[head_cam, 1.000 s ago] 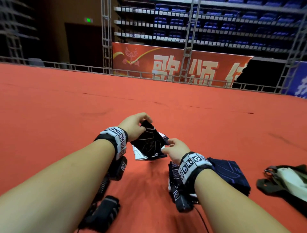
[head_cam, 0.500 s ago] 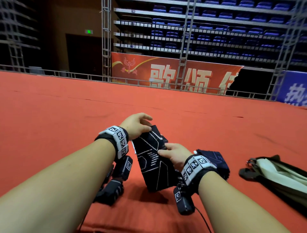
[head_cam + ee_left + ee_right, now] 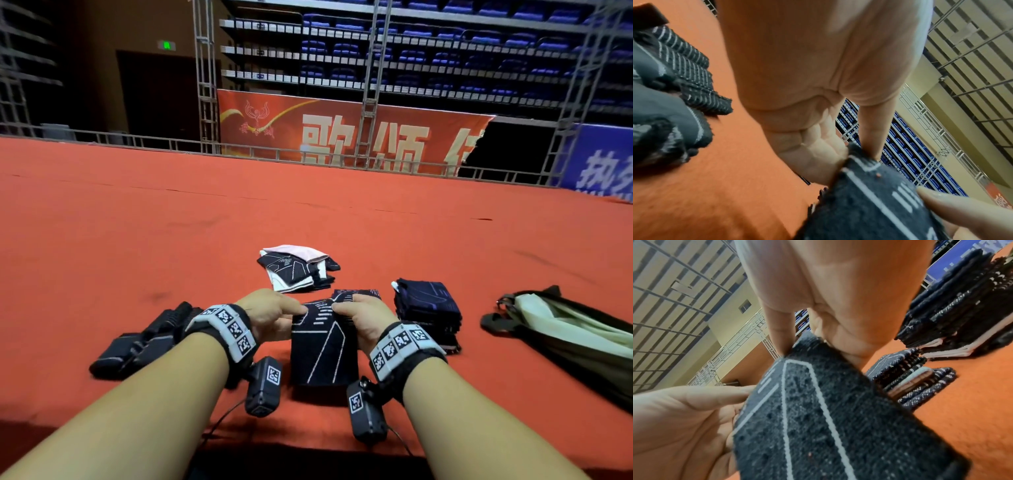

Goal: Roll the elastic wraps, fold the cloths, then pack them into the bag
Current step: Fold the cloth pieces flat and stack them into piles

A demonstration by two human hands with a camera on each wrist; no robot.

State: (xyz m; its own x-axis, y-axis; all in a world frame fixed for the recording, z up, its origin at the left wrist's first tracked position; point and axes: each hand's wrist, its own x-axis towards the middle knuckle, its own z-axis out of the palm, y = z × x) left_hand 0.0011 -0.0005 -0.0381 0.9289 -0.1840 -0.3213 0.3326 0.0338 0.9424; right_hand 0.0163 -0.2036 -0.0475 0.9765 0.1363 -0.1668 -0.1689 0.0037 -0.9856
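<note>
— Head camera first: what are the hands doing?

— Both hold one dark cloth (image 3: 322, 346) with white lines. The left hand (image 3: 270, 317) pinches its top left corner, the right hand (image 3: 364, 320) its top right, thumb and fingers clamped on the fabric, and the cloth hangs down between the wrists above the orange carpet (image 3: 137, 240).

— How does that differ from a second ago?

— Then the cloth was bunched up between the hands; half a second ago it was tilted and partly spread. Now it hangs straight and folded narrow. A loose pile of cloths (image 3: 296, 269), hidden before, shows beyond the hands.

— And the rest?

— A stack of folded cloths (image 3: 428, 308) sits just right of the right hand, the bag (image 3: 561, 325) farther right, and the black wraps (image 3: 144, 339) left of the left wrist.
</note>
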